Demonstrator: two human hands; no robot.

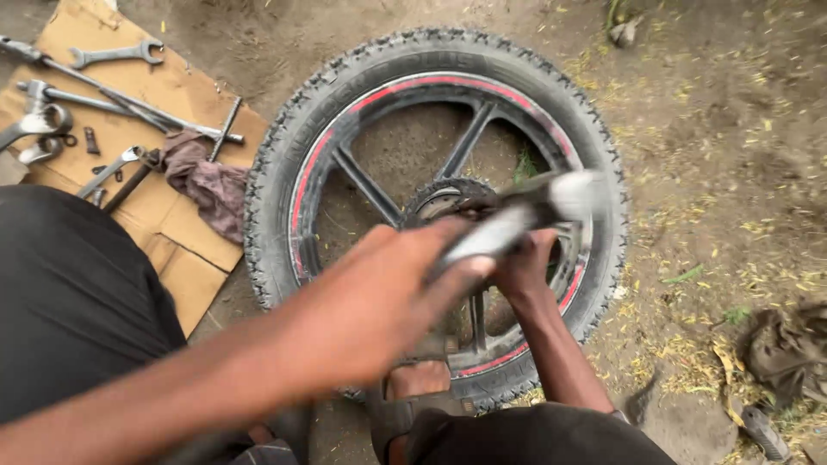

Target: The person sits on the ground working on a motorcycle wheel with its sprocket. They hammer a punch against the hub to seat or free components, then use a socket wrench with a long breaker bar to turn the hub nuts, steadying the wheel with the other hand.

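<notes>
The left hand (388,293) is closed around the near end of a blurred metal tool (517,220), whose long axis runs from lower left up to upper right, its far end pointing over the wheel's (276,172) right rim. The right hand (521,258) sits at the hub by the sprocket (448,198); its grip cannot be told. A missed swing could strike those fingers or the sandalled foot (418,379) under the rim.
</notes>
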